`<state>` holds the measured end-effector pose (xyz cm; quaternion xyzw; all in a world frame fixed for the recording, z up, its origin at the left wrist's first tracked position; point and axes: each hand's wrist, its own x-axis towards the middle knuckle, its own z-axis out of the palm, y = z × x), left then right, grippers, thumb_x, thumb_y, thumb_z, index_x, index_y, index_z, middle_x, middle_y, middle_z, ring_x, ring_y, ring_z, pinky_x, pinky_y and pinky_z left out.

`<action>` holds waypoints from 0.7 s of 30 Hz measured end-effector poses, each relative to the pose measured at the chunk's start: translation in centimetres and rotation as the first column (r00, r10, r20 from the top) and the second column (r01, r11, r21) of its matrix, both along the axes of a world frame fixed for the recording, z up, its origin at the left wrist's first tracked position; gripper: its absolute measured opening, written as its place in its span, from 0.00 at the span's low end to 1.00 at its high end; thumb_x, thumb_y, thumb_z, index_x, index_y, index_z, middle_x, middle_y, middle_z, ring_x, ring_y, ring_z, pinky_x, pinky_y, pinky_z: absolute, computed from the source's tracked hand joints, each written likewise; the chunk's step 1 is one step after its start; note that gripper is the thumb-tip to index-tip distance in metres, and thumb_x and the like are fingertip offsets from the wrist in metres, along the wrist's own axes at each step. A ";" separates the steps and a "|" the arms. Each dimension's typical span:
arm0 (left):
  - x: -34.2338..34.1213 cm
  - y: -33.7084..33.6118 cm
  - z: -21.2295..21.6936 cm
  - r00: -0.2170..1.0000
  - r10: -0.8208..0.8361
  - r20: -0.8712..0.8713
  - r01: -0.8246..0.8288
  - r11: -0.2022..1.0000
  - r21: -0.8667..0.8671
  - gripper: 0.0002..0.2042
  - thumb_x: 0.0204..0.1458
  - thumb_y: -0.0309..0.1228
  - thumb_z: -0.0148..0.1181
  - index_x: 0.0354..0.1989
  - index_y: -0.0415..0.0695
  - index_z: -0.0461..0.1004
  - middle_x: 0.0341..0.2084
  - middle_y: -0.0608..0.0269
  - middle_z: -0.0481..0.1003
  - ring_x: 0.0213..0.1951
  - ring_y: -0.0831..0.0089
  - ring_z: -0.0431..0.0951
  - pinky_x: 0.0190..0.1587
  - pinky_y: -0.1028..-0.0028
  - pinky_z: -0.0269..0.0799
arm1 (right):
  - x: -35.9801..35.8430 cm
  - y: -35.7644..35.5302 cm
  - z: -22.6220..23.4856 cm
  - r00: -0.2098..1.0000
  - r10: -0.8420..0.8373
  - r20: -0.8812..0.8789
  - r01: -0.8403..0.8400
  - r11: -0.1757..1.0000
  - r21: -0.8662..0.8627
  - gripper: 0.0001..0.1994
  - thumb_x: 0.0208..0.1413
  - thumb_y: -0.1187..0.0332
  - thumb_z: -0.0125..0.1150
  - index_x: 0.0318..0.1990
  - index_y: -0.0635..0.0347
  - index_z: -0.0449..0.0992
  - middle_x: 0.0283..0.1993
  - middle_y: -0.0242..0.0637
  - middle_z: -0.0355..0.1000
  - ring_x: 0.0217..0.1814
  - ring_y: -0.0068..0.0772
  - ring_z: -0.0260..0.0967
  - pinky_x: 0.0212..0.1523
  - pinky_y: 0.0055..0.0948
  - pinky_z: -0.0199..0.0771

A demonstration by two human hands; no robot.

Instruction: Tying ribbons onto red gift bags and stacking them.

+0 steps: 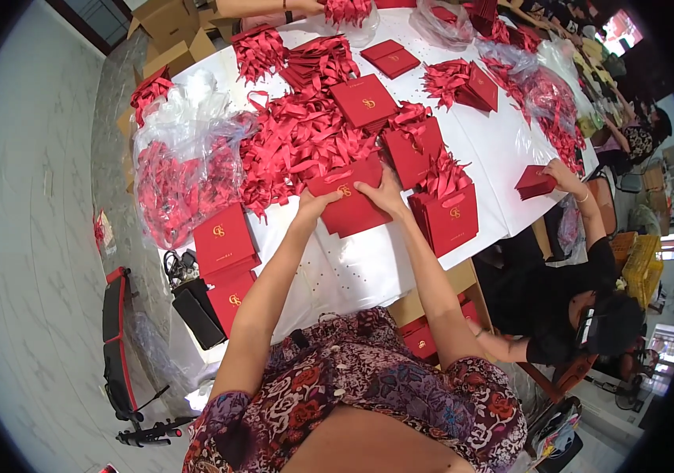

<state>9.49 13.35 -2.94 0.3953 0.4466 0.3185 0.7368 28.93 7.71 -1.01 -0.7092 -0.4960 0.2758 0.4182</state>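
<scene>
- Left hand (315, 206) and right hand (386, 195): one each, both gripping, thumbs pressed on the upper face; the other fingers are largely hidden, so I cannot tell how they sit.
- Flat red card pouches with a gold emblem (347, 214): held between the two sets of fingers, above the table; more than one by the overlapping edges, exact count hidden. The step looks like gathering or squaring this batch; the next move likely calls for an even two-sided hold so the pieces do not slip apart.
- White cloth-like table cover (376, 264): one, below the fingers, with dark specks too many to count.
- Tangled heap of glossy red ribbon (297, 142): one, just beyond the left fingers, strands uncountable.
- Red pouch stacks with ribbon bunches on top: two, right of the right fingers, one nearer the body (449, 225), one farther out (417, 162).
- Red emblem-marked pouch piles: two, left of the left fingers, one upper (222, 240), one lower (232, 298).
- Thick red pouch stack (364, 102): one, beyond the fingers.
- Clear plastic bag of red ribbon (187, 177): one large, far left of the fingers.
- Co-worker's hand (564, 176): one, far right, gripping red pouches (535, 183), count unclear.
</scene>
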 end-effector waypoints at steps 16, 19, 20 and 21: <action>-6.2 -9.7 0.8 0.960 0.080 0.267 0.008 0.950 -0.313 0.25 0.47 0.20 0.65 0.56 0.41 0.69 0.49 0.59 0.75 0.48 0.66 0.77 0.54 0.66 0.73 | -3.8 -7.4 2.6 0.902 0.074 -0.426 -0.200 0.945 -0.260 0.47 0.36 0.58 0.80 0.60 0.74 0.58 0.55 0.51 0.70 0.54 0.39 0.72 0.54 0.34 0.73; -7.2 -11.6 0.9 0.927 0.110 0.357 0.017 0.942 -0.336 0.24 0.49 0.23 0.65 0.57 0.41 0.68 0.51 0.59 0.74 0.50 0.65 0.76 0.57 0.63 0.72 | -4.7 -8.8 3.5 0.950 0.092 -0.297 -0.167 0.956 -0.240 0.52 0.37 0.55 0.79 0.63 0.74 0.52 0.57 0.53 0.68 0.56 0.43 0.70 0.56 0.35 0.72; -7.5 -12.1 0.8 0.925 0.121 0.360 0.007 0.942 -0.335 0.24 0.52 0.25 0.64 0.58 0.42 0.67 0.51 0.59 0.73 0.52 0.64 0.75 0.58 0.61 0.71 | -5.3 -9.0 4.6 0.934 0.078 -0.348 -0.160 0.963 -0.215 0.49 0.37 0.54 0.79 0.61 0.74 0.56 0.56 0.53 0.69 0.55 0.43 0.71 0.56 0.35 0.72; -7.9 -12.7 0.7 0.925 0.129 0.357 0.000 0.941 -0.339 0.24 0.52 0.25 0.64 0.58 0.42 0.67 0.51 0.59 0.73 0.52 0.64 0.75 0.58 0.61 0.71 | -5.9 -9.2 5.3 0.915 0.065 -0.398 -0.151 0.970 -0.190 0.46 0.37 0.53 0.79 0.58 0.74 0.60 0.56 0.53 0.69 0.55 0.42 0.71 0.55 0.35 0.71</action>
